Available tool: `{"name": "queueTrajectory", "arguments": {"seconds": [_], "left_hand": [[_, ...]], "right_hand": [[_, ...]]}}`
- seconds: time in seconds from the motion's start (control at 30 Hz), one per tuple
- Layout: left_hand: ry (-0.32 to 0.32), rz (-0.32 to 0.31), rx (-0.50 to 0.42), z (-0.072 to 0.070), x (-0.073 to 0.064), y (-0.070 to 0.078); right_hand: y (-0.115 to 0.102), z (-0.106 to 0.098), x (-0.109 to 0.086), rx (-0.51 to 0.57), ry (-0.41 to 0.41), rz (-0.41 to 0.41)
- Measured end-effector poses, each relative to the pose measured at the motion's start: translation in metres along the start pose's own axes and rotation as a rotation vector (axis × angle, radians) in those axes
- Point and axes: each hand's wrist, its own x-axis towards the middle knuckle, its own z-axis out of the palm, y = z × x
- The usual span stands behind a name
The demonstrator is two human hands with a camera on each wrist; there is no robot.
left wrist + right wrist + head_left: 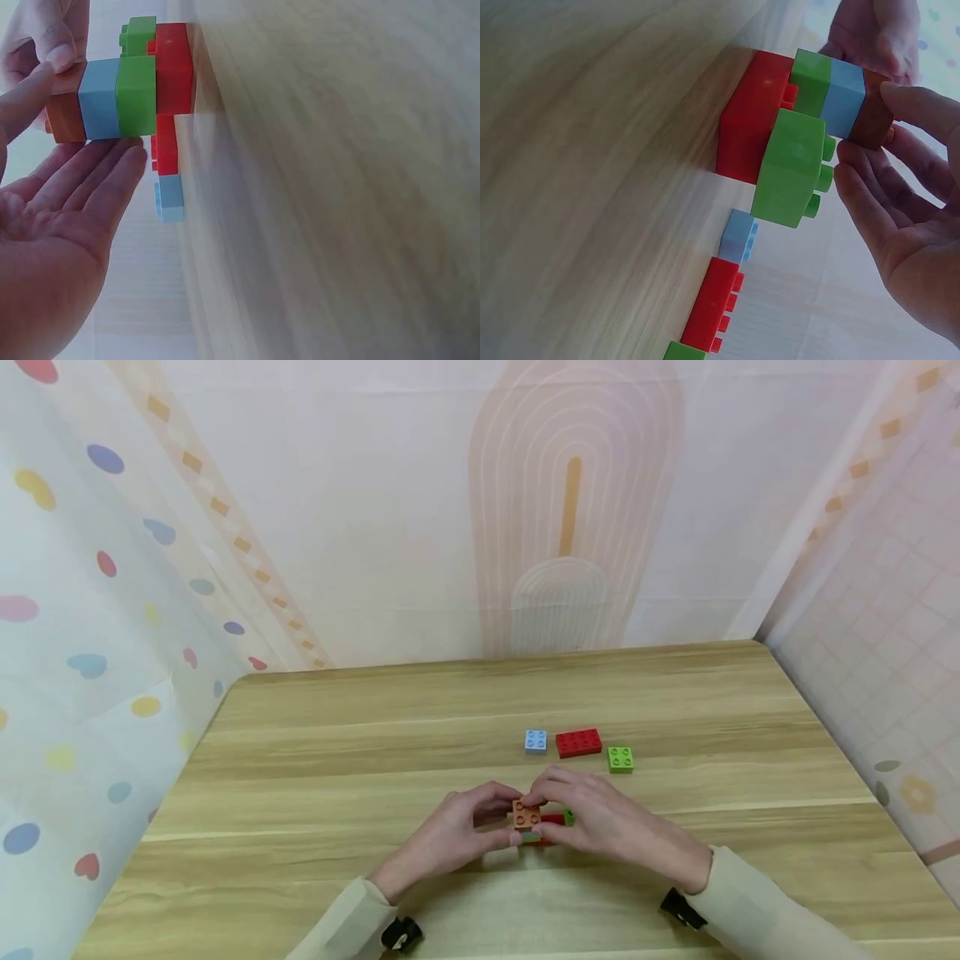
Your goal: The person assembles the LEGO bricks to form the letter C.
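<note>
Toy building bricks are joined into a small stack between both hands. A red brick forms its base on the table. On the base stand a green brick, then a light blue brick, with an orange-brown brick on top. Another green brick sits on the base's right end, overhanging it. My right hand pinches the orange-brown brick between thumb and fingers. From the left, my left hand holds the column, thumb on the near side, fingers extended along the far side.
Behind the hands, a loose light blue brick, a longer red brick and a lime green brick lie in a row on the wooden table. Patterned curtains hang behind the table and at its sides.
</note>
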Motion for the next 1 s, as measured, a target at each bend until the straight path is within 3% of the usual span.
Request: {"name": "queueTrajectory", "arguments": {"seconds": [0.23,0.47,0.7,1.0], "left_hand": [[0.073,0.075,0.045,-0.0002,0.0008,0.0030],[0.094,0.126,0.096,0.0007,0.0020,0.0042],[0.085,0.114,0.096,-0.0001,0.0021,0.0052],[0.079,0.092,0.115,-0.0013,0.0018,0.0054]], "right_hand": [[-0.0004,0.0006,0.0004,-0.001,0.003,0.021],[-0.0030,0.0014,0.0001,0.031,0.010,0.115],[-0.0023,0.0022,0.0015,0.101,0.011,0.158],[-0.0018,0.0020,0.0022,0.104,0.018,0.148]]}}
